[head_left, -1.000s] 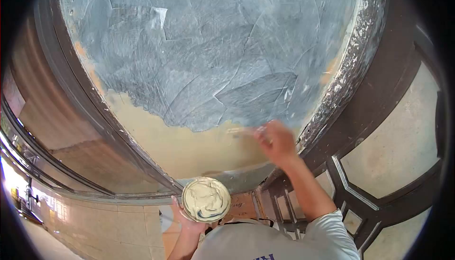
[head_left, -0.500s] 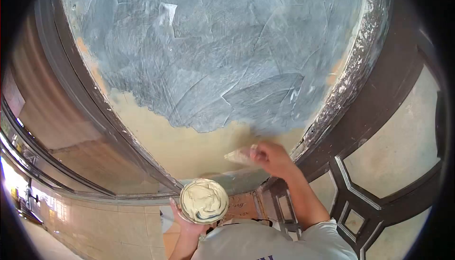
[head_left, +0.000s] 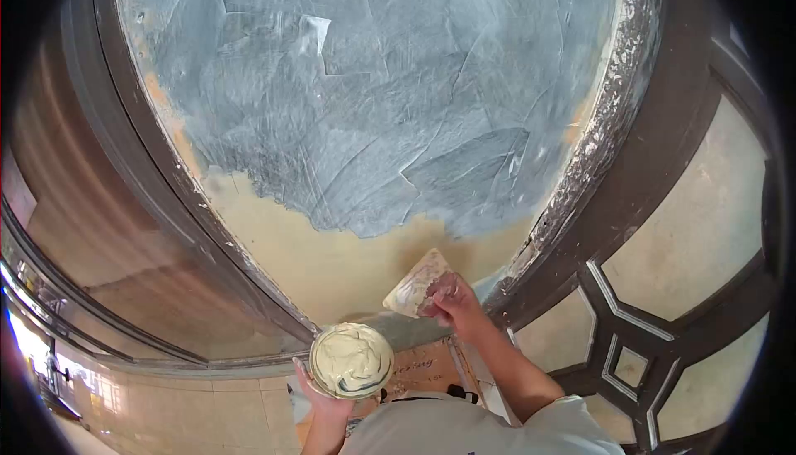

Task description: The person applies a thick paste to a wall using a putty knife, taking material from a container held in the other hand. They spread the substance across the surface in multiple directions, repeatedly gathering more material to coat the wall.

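My left hand (head_left: 325, 401) is wrapped under and around a round tub of cream-coloured putty (head_left: 351, 360), its surface swirled and thick. In my right hand (head_left: 458, 302) is a putty knife (head_left: 419, 285) with a wide blade smeared with putty, gripped with closed fingers. The blade is tilted, just in front of the lower wall. That wall (head_left: 298, 260) is smooth and beige at the bottom, while a grey-blue coat (head_left: 373, 123) with ridges and trowel marks covers it higher up.
A dark frame with chipped white paint (head_left: 593, 148) edges the wall on the right, beside a dark panelled door (head_left: 655, 306). To the left stands a brown window frame (head_left: 178, 206). Cardboard (head_left: 431, 365) lies on the floor below, next to beige tiles (head_left: 236, 401).
My right hand has moved slightly down and left, and the putty knife has turned so its blade faces me more. The tub has shifted slightly lower in view.
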Demonstrator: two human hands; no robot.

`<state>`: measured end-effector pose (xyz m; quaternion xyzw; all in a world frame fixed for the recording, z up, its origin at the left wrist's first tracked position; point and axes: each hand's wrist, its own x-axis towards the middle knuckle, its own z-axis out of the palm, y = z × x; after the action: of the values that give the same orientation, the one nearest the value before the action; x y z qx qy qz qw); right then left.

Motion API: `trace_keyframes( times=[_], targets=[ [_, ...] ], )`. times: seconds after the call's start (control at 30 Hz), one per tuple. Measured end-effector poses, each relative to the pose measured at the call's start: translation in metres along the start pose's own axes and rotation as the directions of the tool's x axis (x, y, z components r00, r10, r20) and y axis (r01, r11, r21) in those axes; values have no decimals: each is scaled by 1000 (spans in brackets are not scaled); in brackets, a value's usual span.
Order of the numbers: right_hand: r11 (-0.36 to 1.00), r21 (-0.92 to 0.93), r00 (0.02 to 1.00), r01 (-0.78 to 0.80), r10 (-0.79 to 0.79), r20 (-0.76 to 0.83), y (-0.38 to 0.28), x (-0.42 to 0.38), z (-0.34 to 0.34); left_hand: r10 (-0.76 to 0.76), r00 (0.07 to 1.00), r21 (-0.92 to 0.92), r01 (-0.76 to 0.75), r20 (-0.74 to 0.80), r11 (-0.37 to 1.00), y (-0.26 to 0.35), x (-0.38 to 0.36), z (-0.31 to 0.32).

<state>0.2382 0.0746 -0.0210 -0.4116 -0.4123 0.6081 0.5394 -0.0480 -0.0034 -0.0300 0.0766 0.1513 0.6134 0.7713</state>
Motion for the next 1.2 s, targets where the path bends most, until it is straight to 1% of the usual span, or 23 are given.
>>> trace_keyframes(
  times=[0.07,0.1,0.2,0.27,0.3,0.37,0.47,0.53,0.57,0.63,0.67,0.73,0.77,0.8,0.87,0.9,0.93,0.97,1.0,1.07,1.13,1.17,1.2],
  targets=[
    [972,220,992,87,-65,-107,16,-3,20,13,998,47,-10,-66,999,6,-4,-4],
    [971,223,992,86,-61,-114,18,-4,27,6,998,50,-3,-70,999,10,-8,-9],
    [961,214,978,174,-143,-153,-3,7,49,-32,997,62,36,-69,997,22,-10,-9],
    [948,111,932,298,-264,-247,-22,18,66,-14,999,87,18,-50,996,30,-11,-27],
    [947,113,930,301,-266,-253,-25,24,69,10,999,110,-5,-38,994,34,-12,-26],
    [951,139,928,275,-225,-297,-26,32,75,-23,998,66,27,-58,997,41,-18,-24],
    [954,133,921,267,-212,-327,-22,38,82,-50,999,112,48,14,993,51,-26,-16],
    [965,113,921,238,-188,-340,-24,38,89,-43,999,65,45,-24,997,56,-32,-22],
    [958,102,915,266,-218,-338,-29,38,92,-39,998,19,40,-56,999,59,-35,-23],
    [952,91,908,294,-248,-337,-27,38,95,-43,998,66,46,-44,997,63,-37,-26],
    [959,92,911,268,-222,-348,-15,41,94,-48,998,112,51,-31,992,66,-39,-28],
    [966,90,914,241,-194,-358,17,45,87,-29,998,101,34,-47,994,69,-43,-28],
    [969,144,926,199,-137,-353,43,46,79,-14,998,91,19,-59,996,70,-44,-28],
    [968,197,935,158,-83,-345,70,45,71,-29,999,186,24,23,982,73,-45,-30],
    [962,271,940,38,58,-336,125,34,58,10,1000,186,-7,-16,983,77,-46,-52],
    [962,271,940,41,54,-336,140,23,56,48,997,188,-37,-55,981,79,-46,-59],
    [957,289,931,-2,107,-349,148,14,55,14,998,111,-7,-62,994,81,-46,-48],
    [951,307,920,-45,159,-359,153,13,53,15,998,111,-9,-56,994,82,-44,-47],
    [951,307,921,-45,158,-357,148,17,53,4,999,74,0,-44,997,84,-44,-46],
    [952,208,902,226,-124,-413,105,25,61,-9,999,38,11,-43,999,85,-48,-47],
    [966,36,891,256,-221,-397,32,28,78,23,1000,147,-21,-16,989,85,-47,-44],
    [965,37,888,259,-223,-402,12,31,79,38,999,200,-38,4,979,85,-45,-40],
    [969,23,898,247,-219,-383,-4,35,80,-1,1000,145,3,-14,989,83,-43,-26]
  ],
)
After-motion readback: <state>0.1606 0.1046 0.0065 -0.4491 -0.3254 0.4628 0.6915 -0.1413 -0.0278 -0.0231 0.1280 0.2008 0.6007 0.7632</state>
